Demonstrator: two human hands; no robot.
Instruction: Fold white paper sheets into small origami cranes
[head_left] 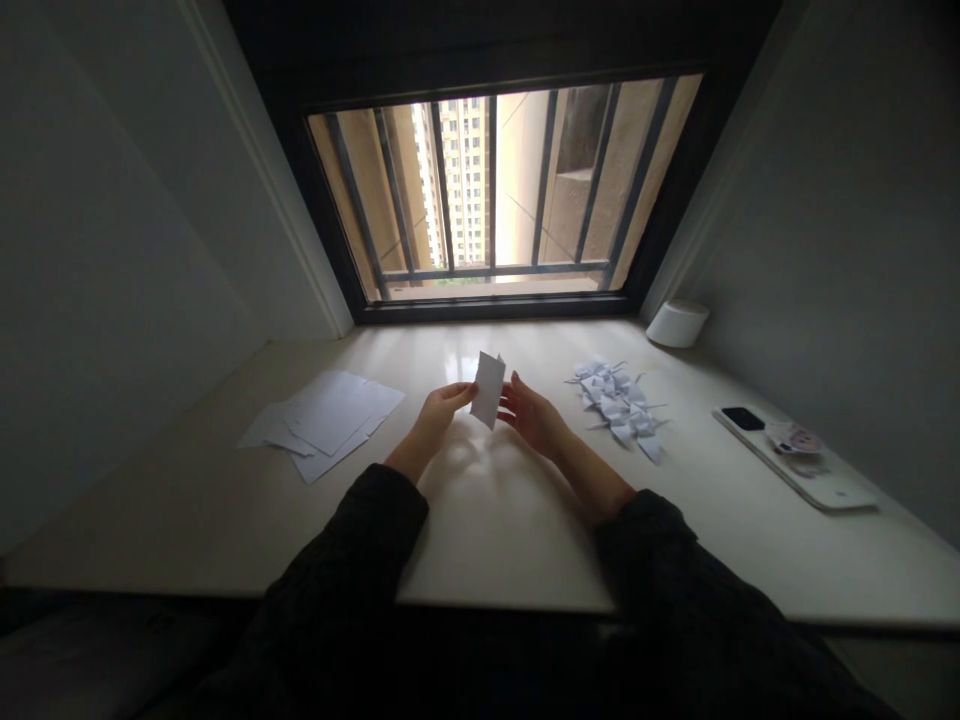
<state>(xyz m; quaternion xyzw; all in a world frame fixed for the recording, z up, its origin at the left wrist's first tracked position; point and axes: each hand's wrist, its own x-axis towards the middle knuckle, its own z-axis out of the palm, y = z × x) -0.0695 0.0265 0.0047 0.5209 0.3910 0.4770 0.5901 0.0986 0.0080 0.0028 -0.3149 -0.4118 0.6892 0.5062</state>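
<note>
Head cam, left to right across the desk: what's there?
loose white paper sheets → left hand → white paper slip → right hand → pile of folded paper cranes → white cylindrical container → black phone → round printed item
</note>
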